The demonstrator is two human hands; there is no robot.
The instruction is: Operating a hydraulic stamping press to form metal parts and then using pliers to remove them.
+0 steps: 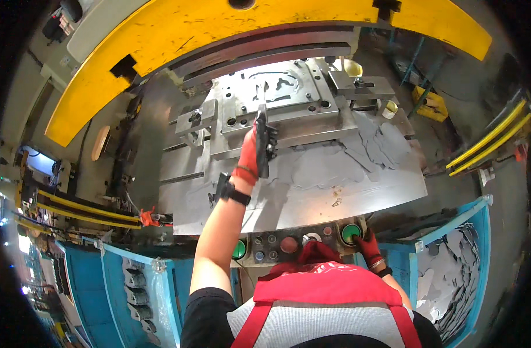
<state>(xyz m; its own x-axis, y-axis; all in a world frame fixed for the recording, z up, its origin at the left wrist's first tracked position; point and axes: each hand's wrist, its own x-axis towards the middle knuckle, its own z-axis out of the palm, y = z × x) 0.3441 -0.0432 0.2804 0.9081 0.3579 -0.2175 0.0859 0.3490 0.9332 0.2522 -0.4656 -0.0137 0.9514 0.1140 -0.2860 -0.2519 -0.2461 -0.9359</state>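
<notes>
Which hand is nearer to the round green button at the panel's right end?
Right. The right hand, in a red-and-black glove, is just beside the round green button; the left hand is well forward and leftward, over the grey metal table.

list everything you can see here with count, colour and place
press beam: one, yellow, across the top
die block: one, silver, below the beam
table plate: one, grey, centre
flat metal pieces: several, grey, table's right side
green buttons: two, green, near the table's front edge
blue bins: at least two, blue, lower left and lower right
metal scraps: many, grey, in the lower right bin
yellow crate: one, yellow, upper right
yellow bars: several, yellow, far left and right
left hand: one, red-and-black glove, before the die
right hand: one, red-and-black glove, beside the right green button
</notes>
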